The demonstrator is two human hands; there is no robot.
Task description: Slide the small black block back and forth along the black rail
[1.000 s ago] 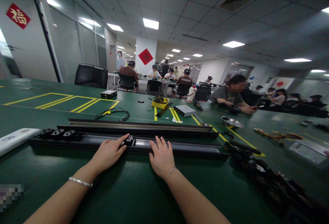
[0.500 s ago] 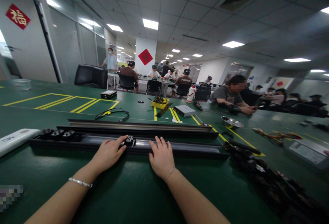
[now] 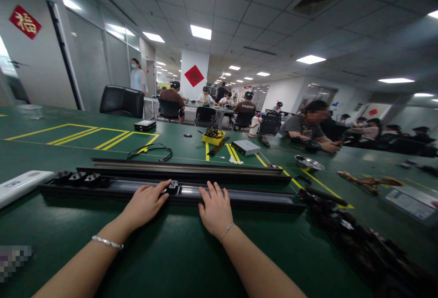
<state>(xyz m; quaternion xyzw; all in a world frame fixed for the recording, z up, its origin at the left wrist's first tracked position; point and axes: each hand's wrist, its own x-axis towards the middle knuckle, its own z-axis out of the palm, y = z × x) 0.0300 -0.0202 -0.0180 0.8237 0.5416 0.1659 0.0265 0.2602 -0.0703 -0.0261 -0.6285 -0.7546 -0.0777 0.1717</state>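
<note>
1. in the head view, four modules appear seated in the near rail [image 3: 256,195]: three modules [image 3: 78,178] grouped toward its left end, and a lone module [image 3: 173,187] midway along, set well apart from them.
2. i would judge the work partly done. the lone module looks in place within the channel but not up against the group, and dark parts [image 3: 362,238] lie piled outside the rail, to the right.
3. the lone module is a small black block with a pale, dark-marked face turned upward. the near rail is long, straight and black, with a shiny grey channel, and lies flat on the green surface [image 3: 191,252], just in front of the far rail [image 3: 191,169].
4. the left hand [image 3: 147,202] has its index finger and thumb at the lone module's left side; at this angle i cannot tell whether they pinch it.
5. the right hand [image 3: 216,209] is loosely spread, fingers over the near rail, grasping nothing visible, just right of the lone module.
</note>
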